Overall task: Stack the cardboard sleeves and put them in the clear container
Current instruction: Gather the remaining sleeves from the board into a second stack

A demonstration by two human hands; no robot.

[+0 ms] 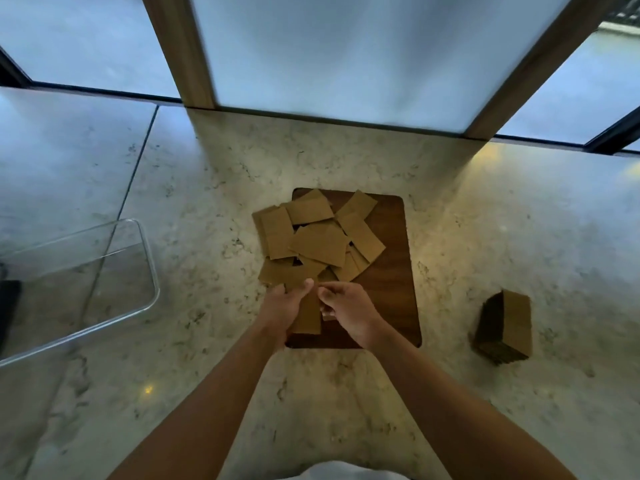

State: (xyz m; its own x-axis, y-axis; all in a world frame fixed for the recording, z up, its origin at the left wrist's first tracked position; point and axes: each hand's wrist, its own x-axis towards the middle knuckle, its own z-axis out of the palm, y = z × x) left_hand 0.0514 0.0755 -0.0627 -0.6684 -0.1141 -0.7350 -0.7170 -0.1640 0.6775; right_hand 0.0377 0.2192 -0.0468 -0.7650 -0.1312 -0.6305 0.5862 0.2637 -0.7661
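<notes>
Several brown cardboard sleeves (320, 237) lie in a loose heap on a dark wooden board (391, 271) in the middle of the counter. My left hand (285, 306) grips a small stack of sleeves (308, 315) at the near edge of the heap. My right hand (346, 306) pinches that stack's right edge, with a sleeve end showing under its fingers. A neat pile of sleeves (505, 327) stands on the counter to the right. The clear container (145, 258) sits at the left, with no sleeves in it.
The marble counter (346, 393) ends at a wall with frosted panels and wooden posts (180, 50) behind the board. A dark object (8, 306) shows at the far left behind the container.
</notes>
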